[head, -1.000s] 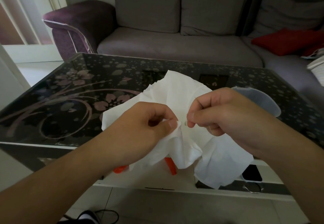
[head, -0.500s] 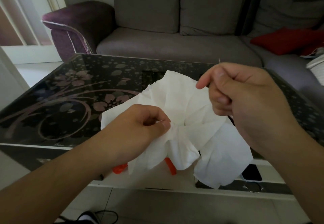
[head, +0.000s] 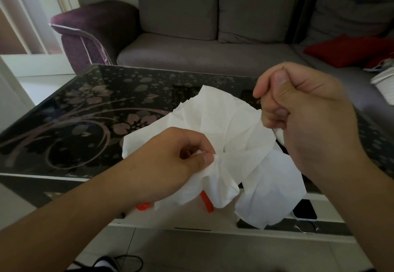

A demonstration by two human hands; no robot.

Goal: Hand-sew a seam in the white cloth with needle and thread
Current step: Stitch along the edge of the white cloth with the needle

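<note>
My left hand (head: 170, 161) pinches the soft, limp white cloth (head: 230, 135) beside the seam; my right hand (head: 298, 109), at two o'clock, is fisted, its hold unclear.

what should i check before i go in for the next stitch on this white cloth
1. Left hand pinches the white cloth at the seam: ok.
2. Right hand raised clear of the cloth, fingers curled as if pinching a needle: the needle itself cannot tell.
3. Thread pulled taut from cloth to right hand: cannot tell, too fine to see.
4. Cloth flat at the stitch point: not ok, it is bunched and creased.
5. Cloth held over the table, lower folds hanging off its near edge: ok.
6. Orange object under the cloth, partly hidden: cannot tell what it is.
</note>
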